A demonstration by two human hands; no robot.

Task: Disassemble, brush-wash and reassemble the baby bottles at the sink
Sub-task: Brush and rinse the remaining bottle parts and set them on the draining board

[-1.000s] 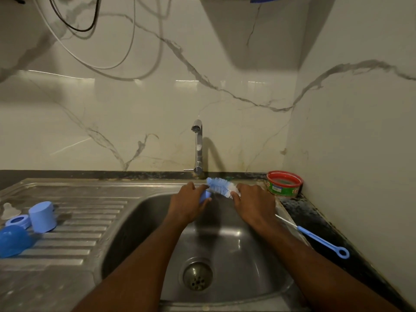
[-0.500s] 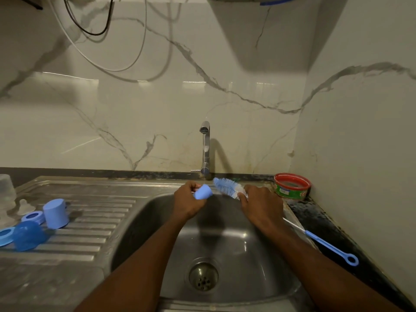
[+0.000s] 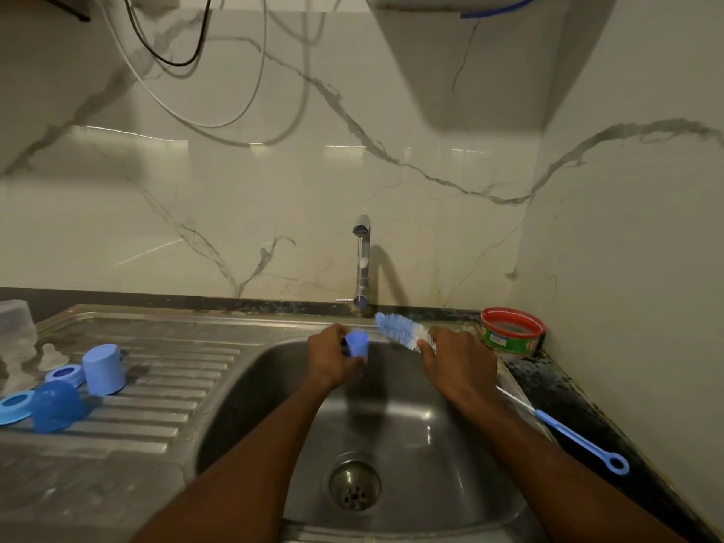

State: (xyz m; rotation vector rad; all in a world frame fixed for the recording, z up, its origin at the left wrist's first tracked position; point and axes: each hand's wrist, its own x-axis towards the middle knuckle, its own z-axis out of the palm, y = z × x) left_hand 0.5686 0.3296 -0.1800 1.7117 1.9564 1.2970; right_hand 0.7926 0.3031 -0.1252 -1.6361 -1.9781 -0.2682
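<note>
The left hand (image 3: 333, 356) has its fingers curled round a small blue cap (image 3: 357, 344), held open end up under the thin stream from the tap (image 3: 362, 260), over the back of the sink (image 3: 411, 433). The right hand (image 3: 458, 360) grips the brush (image 3: 401, 331) at the base of its bristle head, fingers wrapped round the wire stem, with the blue handle trailing back past the wrist toward the desk (image 3: 580, 417) on the right.

The likely slip is the cap — small, smooth, wet plastic, held by only a few fingers. If the brush is pushed into it at an angle, it could twist out and drop toward the drain (image 3: 354, 485). The bristle head looks wider than the cap's mouth, so forcing it in may also flick water about. The long handle sticks out over the desk and could catch the red-rimmed tub (image 3: 512, 331) if the wrist swings.

The brush has soft blue and white bristles on a thin twisted wire and a rigid handle ending in a loop. The sink and its ribbed drainboard (image 3: 164, 370) are dull, brushed steel. On the drainboard lie a taller blue cap (image 3: 104, 370), two blue rings (image 3: 64, 375), a rounded blue lid (image 3: 57, 405), a clear soft teat (image 3: 50, 356) and a cloudy clear bottle (image 3: 15, 327) at the far left — all apart, none reassembled yet.
</note>
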